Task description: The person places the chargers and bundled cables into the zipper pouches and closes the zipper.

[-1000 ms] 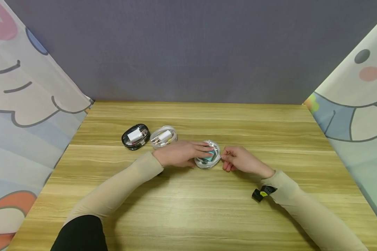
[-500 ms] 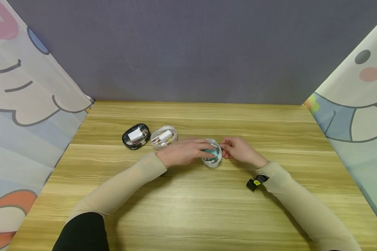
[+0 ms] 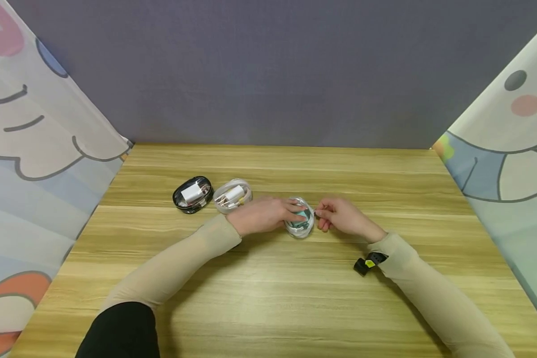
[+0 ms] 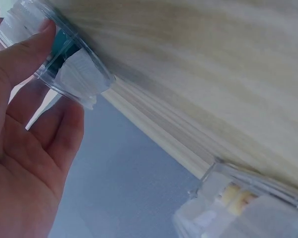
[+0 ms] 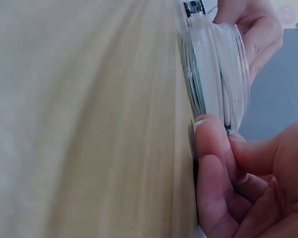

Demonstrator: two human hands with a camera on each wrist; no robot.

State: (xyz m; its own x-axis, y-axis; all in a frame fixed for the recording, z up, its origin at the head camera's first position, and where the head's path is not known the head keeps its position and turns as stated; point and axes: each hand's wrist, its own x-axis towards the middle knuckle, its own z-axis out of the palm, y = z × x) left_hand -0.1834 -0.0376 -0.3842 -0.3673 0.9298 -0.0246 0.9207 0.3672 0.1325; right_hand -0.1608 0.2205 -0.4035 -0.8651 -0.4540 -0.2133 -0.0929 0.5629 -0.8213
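Note:
A coiled clear charging cable (image 3: 301, 231) with a teal block inside sits near the middle of the wooden table. My left hand (image 3: 265, 215) holds it from the left, fingers reaching over its top. In the left wrist view, the thumb (image 4: 34, 49) presses beside the teal part and the other fingers lie along the opposite side. At the coil's right edge, my right hand (image 3: 343, 216) pinches with thumb and index finger. A thin strand with a small dark tip (image 5: 228, 130) shows at that pinch in the right wrist view; the remaining right fingers are curled.
Left of the hands lie a black coiled cable (image 3: 193, 195) with a white charger and a whitish coiled cable (image 3: 233, 196) with another white charger, side by side. A grey panel (image 3: 277, 74) stands behind the table (image 3: 268, 298), with patterned cloth (image 3: 514, 149) at both sides.
The clear coil and left hand have shifted slightly right since a second ago. The right hand moved up and left, then slightly back, staying at the coil's right edge.

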